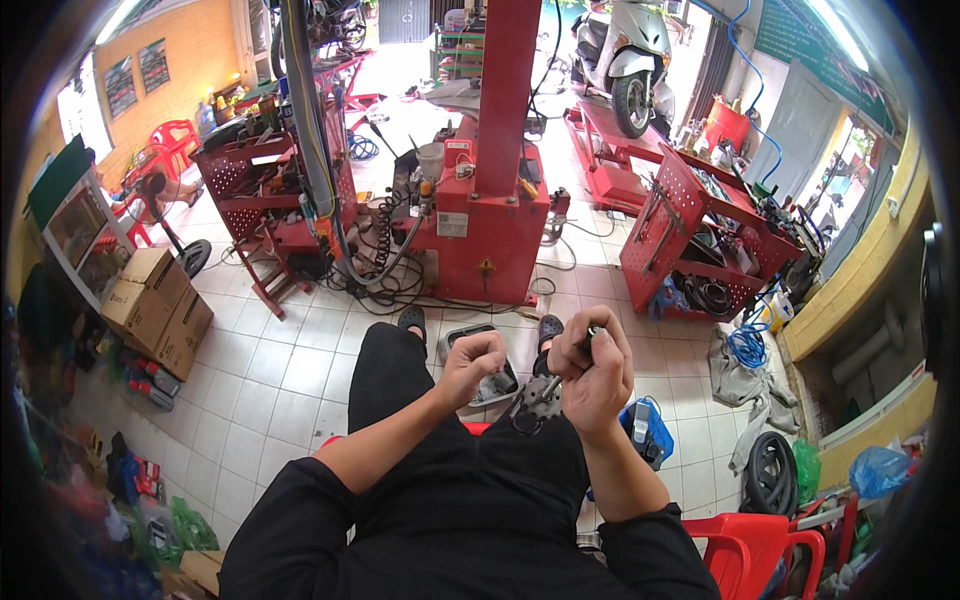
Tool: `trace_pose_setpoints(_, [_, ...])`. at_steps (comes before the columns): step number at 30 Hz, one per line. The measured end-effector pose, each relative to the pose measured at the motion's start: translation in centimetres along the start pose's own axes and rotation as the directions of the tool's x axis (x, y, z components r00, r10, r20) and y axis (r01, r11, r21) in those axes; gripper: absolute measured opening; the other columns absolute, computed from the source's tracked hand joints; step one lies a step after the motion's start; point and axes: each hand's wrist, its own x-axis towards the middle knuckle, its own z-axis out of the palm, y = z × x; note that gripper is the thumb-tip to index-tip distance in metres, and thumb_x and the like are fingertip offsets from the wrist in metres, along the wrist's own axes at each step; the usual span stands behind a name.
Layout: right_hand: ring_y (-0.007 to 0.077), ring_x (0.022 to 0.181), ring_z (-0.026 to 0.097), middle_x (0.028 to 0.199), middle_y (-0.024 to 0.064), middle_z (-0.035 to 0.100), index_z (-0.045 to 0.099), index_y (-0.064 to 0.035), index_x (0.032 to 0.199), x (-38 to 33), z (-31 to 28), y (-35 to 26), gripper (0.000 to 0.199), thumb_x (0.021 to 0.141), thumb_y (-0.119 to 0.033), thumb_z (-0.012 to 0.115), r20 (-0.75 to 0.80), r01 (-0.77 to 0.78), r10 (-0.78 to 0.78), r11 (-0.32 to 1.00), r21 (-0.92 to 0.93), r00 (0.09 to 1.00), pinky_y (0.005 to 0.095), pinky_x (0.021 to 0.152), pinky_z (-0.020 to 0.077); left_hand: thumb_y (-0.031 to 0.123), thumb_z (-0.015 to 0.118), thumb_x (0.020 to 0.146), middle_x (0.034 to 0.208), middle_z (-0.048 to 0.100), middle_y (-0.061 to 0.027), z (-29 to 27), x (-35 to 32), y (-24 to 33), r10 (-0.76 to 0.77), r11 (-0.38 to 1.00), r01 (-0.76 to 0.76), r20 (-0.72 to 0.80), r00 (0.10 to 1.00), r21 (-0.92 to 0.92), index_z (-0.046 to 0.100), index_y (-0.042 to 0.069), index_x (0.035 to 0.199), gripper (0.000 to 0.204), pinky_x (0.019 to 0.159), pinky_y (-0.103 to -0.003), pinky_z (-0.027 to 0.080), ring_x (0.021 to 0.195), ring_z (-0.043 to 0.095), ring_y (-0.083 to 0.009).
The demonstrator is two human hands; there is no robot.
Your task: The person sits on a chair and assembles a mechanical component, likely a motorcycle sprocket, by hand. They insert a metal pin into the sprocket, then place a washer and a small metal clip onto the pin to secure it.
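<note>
My left hand [472, 366] is closed in a fist above my lap, knuckles up; whatever its fingers hold, if anything, is hidden. To its right and a little higher, my right hand [600, 378] is closed round a small dark metal piece [594, 336] that shows between thumb and fingers. Just below that hand, by my right thigh, is a round grey metal part [541, 397] with holes and a short rod. I cannot tell whether the right hand also holds it. A shallow tray [508, 391] with a dark rim lies on the floor between my feet.
A red machine [490, 250] with a post and cables stands ahead. Red tool carts [690, 235] flank it; a white scooter [632, 55] is on a lift behind. Cardboard boxes [155, 310] are at left. A blue container [648, 430] and red chair [745, 545] are at right.
</note>
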Motion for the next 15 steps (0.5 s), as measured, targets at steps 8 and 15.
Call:
trace_pose_setpoints(8, [0.0074,0.052,0.024,0.064,-0.0005,0.031,0.044,-0.0017,0.089,-0.1,0.4,0.2,0.021,0.093,-0.022,0.038,-0.014,0.006,-0.007,0.997,-0.072,1.000,0.0257,0.051,0.0260,0.023,0.083,0.065,0.115,0.058,-0.0108,2.7,0.2,2.3,-0.132,0.918,-0.018,0.346,0.929,0.397,0.050,0.000,0.125,0.072,0.094,-0.033,0.042,0.108,0.055,-0.0210])
trace_pose_setpoints(15, [0.0091,0.060,0.033,0.067,0.0013,0.037,0.048,0.0045,0.103,-0.3,0.7,0.2,0.030,0.092,-0.022,0.041,0.101,-0.039,0.052,0.991,-0.128,0.994,0.0248,0.056,0.0284,0.017,0.083,0.065,0.098,0.063,-0.0086,2.9,-0.2,1.9,-0.120,0.924,-0.003,0.297,0.947,0.384,0.057,0.001,0.113,0.057,0.083,-0.030,0.047,0.093,0.058,-0.0135])
